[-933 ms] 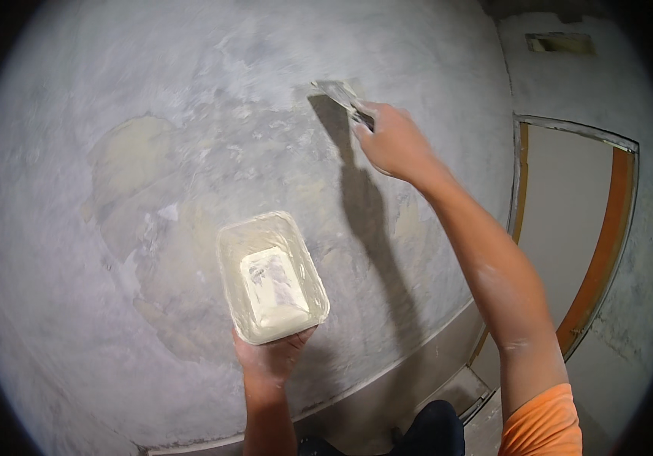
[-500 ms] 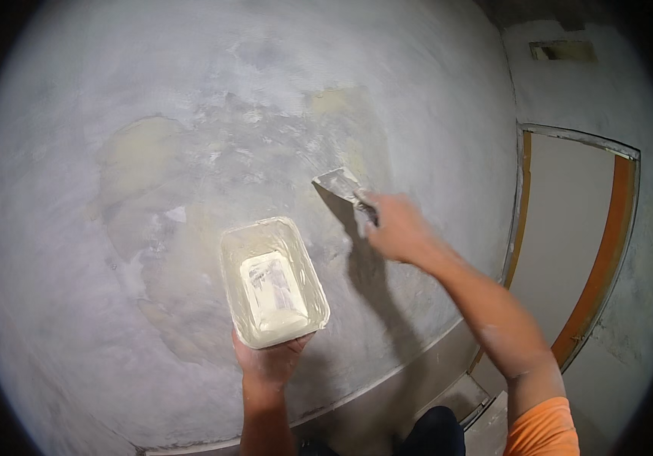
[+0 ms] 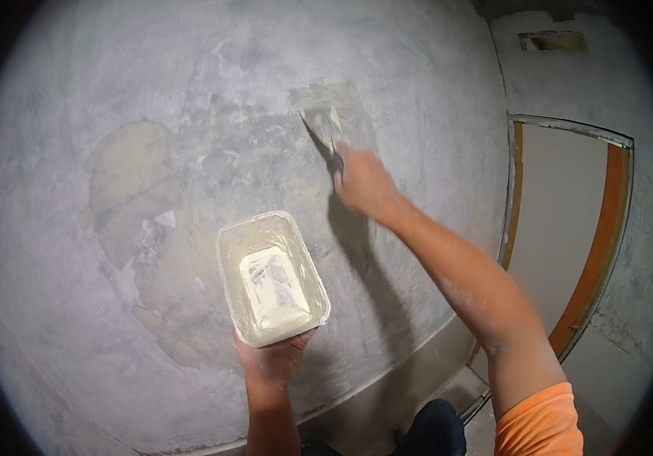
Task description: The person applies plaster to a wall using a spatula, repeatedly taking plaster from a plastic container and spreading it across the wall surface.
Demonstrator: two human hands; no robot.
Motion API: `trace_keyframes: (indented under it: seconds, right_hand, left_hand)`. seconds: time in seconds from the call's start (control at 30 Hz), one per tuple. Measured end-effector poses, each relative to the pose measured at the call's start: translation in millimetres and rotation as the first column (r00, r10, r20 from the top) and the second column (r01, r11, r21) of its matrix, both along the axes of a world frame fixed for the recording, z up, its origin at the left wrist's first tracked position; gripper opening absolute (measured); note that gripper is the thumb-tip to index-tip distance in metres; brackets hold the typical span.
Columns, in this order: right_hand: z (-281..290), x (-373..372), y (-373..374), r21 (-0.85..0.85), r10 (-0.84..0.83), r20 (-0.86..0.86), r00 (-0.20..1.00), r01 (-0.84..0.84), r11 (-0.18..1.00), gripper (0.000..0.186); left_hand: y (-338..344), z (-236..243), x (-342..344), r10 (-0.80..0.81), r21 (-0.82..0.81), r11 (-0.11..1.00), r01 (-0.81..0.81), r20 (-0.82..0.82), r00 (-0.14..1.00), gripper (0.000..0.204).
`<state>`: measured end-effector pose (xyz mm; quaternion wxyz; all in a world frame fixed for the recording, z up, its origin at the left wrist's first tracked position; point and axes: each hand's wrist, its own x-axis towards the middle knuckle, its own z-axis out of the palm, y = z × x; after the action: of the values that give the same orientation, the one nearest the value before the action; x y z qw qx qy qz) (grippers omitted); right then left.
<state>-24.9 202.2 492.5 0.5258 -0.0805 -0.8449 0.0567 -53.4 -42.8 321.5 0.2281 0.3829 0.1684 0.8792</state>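
Note:
My left hand (image 3: 272, 361) supports a whitish plastic tub (image 3: 256, 234) from beneath, its open top tilted toward me. Cream-coloured filler is smeared over the inner walls and bottom of the tub. Farther up and to the right, my right hand (image 3: 364, 181) grips a putty knife (image 3: 335, 124) by its handle, which the fingers mostly hide. The blade is seen nearly edge-on, at a damp-looking patch on the grey plastered wall (image 3: 433, 99). Whether the blade touches the surface there is hard to tell.
A yellowish patch (image 3: 133, 163) marks the wall at the left. To the right stands a doorway with a pale panel (image 3: 558, 205) and an orange-brown edge strip (image 3: 602, 228). A small rectangular opening (image 3: 553, 41) sits high on the adjoining wall. My dark-clothed knee (image 3: 439, 429) shows below.
My right hand and the putty knife have moved up and slightly left along the wall, and the blade has turned more edge-on. The tub in my left hand has stayed nearly still.

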Motion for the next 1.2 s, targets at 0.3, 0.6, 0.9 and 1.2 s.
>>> trace_keyframes:
  seconds: [0.3, 0.6, 0.9, 1.2]
  right_hand:
    - [17.0, 90.3, -13.2, -0.041, -0.050, 0.310, 0.949, 0.066, 0.997, 0.034]
    - [8.2, -18.1, -33.2, -0.045, 0.059, -0.026, 0.998, -0.060, 0.997, 0.037]
    - [-99.4, 47.6, -14.3, -0.105, 0.070, 0.288, 0.955, -0.042, 0.994, 0.051]
    - [39.8, 21.0, -13.5, 0.098, 0.125, -0.095, 0.988, -0.116, 0.988, 0.052]
  left_hand:
    - [1.8, 8.9, 10.9, 0.062, -0.042, 0.997, -0.059, 0.068, 0.996, 0.054]
    - [10.7, 8.9, 17.6, -0.082, 0.072, 0.995, 0.066, 0.259, 0.962, 0.053]
    - [21.6, 5.2, 21.7, 0.150, 0.088, 0.983, -0.163, 0.136, 0.979, 0.051]
    - [27.8, -3.2, 8.0, 0.038, 0.132, 0.990, -0.041, 0.026, 0.999, 0.054]
